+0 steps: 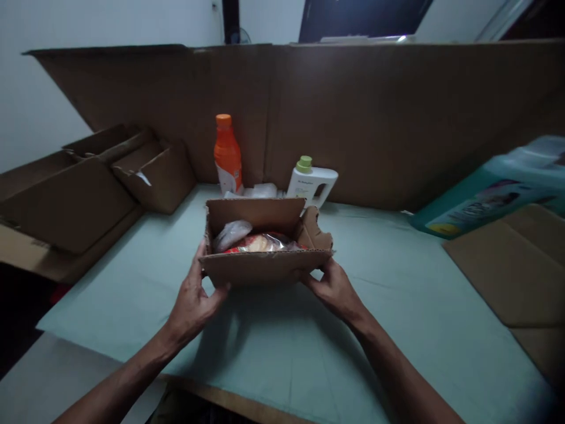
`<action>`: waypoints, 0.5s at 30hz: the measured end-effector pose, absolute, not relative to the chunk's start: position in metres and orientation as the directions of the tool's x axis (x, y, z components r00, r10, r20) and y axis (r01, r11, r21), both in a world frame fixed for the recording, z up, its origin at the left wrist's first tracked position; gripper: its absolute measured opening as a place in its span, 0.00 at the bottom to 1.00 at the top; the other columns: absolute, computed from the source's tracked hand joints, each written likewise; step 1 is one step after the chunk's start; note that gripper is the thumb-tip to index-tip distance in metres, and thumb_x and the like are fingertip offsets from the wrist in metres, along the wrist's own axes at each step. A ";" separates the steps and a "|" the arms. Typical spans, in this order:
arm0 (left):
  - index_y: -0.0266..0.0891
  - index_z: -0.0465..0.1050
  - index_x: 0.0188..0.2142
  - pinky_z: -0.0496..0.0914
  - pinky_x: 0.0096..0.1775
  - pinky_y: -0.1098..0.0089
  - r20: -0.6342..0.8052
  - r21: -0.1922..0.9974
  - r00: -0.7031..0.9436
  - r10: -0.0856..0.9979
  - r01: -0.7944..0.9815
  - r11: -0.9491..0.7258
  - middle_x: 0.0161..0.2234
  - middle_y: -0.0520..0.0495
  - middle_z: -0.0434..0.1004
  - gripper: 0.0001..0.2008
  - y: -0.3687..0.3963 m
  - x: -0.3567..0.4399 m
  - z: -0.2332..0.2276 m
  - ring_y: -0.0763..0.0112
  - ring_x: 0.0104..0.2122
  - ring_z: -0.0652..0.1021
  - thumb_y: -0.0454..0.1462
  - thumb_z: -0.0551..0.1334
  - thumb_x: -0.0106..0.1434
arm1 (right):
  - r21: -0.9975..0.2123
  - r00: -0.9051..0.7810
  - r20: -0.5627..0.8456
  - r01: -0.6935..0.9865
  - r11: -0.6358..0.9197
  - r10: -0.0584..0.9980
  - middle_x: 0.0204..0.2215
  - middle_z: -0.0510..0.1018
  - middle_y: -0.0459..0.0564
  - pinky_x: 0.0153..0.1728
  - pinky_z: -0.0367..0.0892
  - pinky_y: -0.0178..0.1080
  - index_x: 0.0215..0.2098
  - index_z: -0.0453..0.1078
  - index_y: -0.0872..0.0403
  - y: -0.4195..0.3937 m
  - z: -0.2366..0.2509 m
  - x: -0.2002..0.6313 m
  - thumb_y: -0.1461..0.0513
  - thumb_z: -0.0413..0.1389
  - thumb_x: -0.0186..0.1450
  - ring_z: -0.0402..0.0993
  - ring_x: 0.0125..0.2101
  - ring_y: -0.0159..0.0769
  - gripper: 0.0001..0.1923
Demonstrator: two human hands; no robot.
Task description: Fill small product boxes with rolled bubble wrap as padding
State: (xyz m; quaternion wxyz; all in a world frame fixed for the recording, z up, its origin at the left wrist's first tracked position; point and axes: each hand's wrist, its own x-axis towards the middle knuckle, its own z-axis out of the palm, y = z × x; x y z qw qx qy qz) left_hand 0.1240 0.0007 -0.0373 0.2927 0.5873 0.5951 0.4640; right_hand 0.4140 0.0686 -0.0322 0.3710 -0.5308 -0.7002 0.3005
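Observation:
A small open-topped cardboard box is held in front of me, between my two hands. Inside it lie a red, shiny packet and a clear plastic bundle. My left hand grips the box's left end, thumb along the near side. My right hand holds the lower right corner, its fingers partly hidden by the box. Just behind the box stand an orange bottle and a white jug with a green cap, with some clear plastic between them.
Several open cardboard boxes line the left side. A large teal bottle leans at the right, beside a flat cardboard piece. A tall cardboard panel closes off the back of the pale green tabletop.

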 end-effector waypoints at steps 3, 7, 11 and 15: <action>0.47 0.43 0.72 0.71 0.57 0.52 0.237 0.869 -0.071 0.969 0.460 -0.179 0.69 0.36 0.58 0.45 -0.010 0.114 -0.052 0.49 0.64 0.68 0.43 0.66 0.62 | -0.818 -0.233 0.148 0.518 0.251 0.961 0.39 0.82 0.54 0.41 0.76 0.48 0.43 0.72 0.54 0.073 -0.043 0.423 0.51 0.62 0.60 0.79 0.38 0.45 0.19; 0.46 0.41 0.72 0.71 0.57 0.48 0.185 0.871 -0.060 0.981 0.472 -0.135 0.70 0.33 0.54 0.50 -0.012 0.103 -0.072 0.48 0.61 0.70 0.43 0.68 0.58 | -0.822 -0.243 0.162 0.504 0.267 0.957 0.50 0.78 0.55 0.43 0.77 0.46 0.57 0.65 0.51 0.067 -0.048 0.439 0.49 0.61 0.62 0.78 0.45 0.45 0.29; 0.43 0.42 0.72 0.71 0.57 0.50 0.165 0.908 -0.006 0.986 0.391 -0.150 0.68 0.33 0.57 0.47 -0.006 0.103 -0.080 0.50 0.60 0.71 0.43 0.67 0.60 | -0.824 -0.239 0.129 0.514 0.238 0.963 0.53 0.77 0.57 0.43 0.78 0.47 0.58 0.64 0.50 0.068 -0.053 0.436 0.50 0.62 0.60 0.78 0.46 0.47 0.31; 0.40 0.56 0.67 0.72 0.55 0.54 0.184 0.919 -0.027 0.983 0.360 -0.162 0.60 0.36 0.70 0.35 0.006 0.093 -0.081 0.54 0.55 0.75 0.39 0.61 0.61 | -0.742 -0.219 0.122 0.628 0.235 0.968 0.45 0.80 0.58 0.38 0.79 0.49 0.56 0.67 0.52 0.026 -0.070 0.426 0.48 0.61 0.59 0.81 0.38 0.48 0.30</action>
